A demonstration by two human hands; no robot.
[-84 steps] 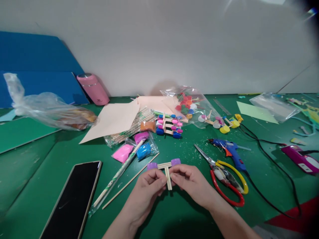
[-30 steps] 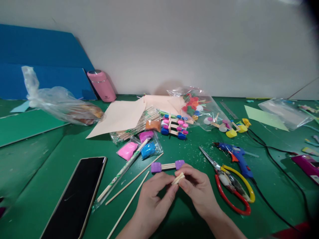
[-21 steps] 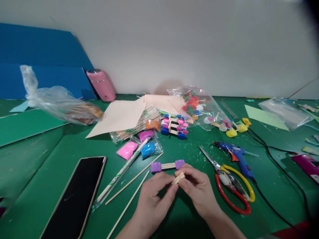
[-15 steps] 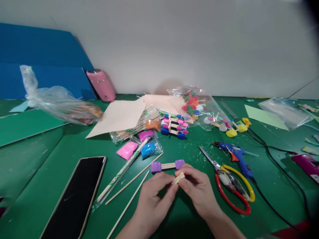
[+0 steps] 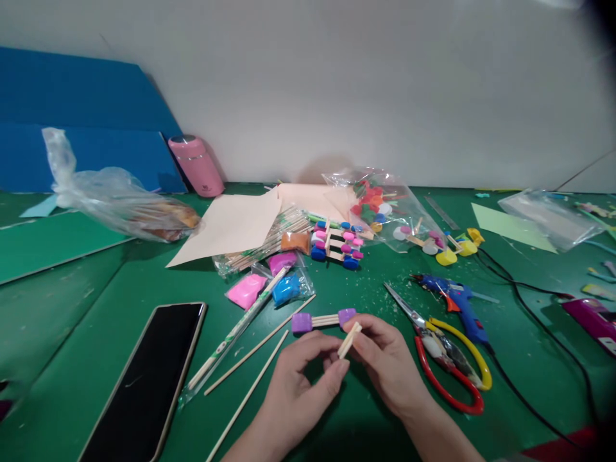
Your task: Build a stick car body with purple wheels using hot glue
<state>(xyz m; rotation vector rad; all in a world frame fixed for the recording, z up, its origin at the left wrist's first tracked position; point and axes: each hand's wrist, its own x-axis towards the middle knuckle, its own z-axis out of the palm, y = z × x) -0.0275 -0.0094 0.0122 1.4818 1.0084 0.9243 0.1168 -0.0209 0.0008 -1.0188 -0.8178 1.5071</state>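
A small bundle of short pale wooden sticks point(image 5: 349, 341) is pinched between the thumb and fingers of my right hand point(image 5: 387, 362). At the bundle's lower end, the thumb and fingertips of my left hand point(image 5: 305, 391) close in around it; their exact contact is partly hidden. Just beyond my hands lies a dumbbell shape point(image 5: 325, 320), made of short sticks with a purple clay block on each end. Two long wooden sticks point(image 5: 248, 396) rest left of my left hand. Pliers-like scissors point(image 5: 445, 359) with red and yellow handles lie to the right.
A phone point(image 5: 144, 385) and wrapped chopsticks point(image 5: 235, 333) lie on the left. Farther back are bagged clay point(image 5: 246, 290), a stack of small dumbbells point(image 5: 337, 244) and a plastic bag point(image 5: 385, 205) of colored pieces. A blue glue gun point(image 5: 455, 307) trails a cord on the right.
The stick bundle has tilted more upright and shifted slightly right with my right hand. My left thumb and fingers have loosened a little, moving toward the bundle's lower end.
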